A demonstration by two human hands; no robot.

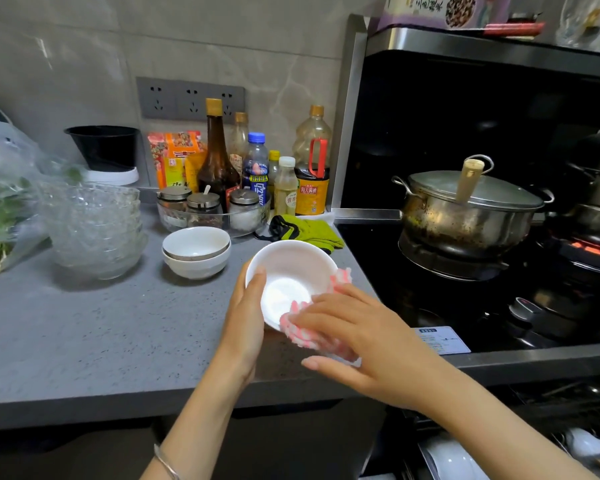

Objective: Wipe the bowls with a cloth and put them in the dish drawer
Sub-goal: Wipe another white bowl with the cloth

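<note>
The left hand [246, 317] grips the white bowl [291, 268] tilted, so the right hand [361, 330], pinching the pink cloth [305, 336], can wipe its rim.

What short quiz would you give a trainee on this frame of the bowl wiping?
1. True or false: the right hand holds the pink cloth against the white bowl.
2. How many stacked white bowls stand on the counter? A one, B two, C four.
3. Fill in: the left hand grips the white bowl by its ____.
Key: 1 true; 2 B; 3 rim.
</note>
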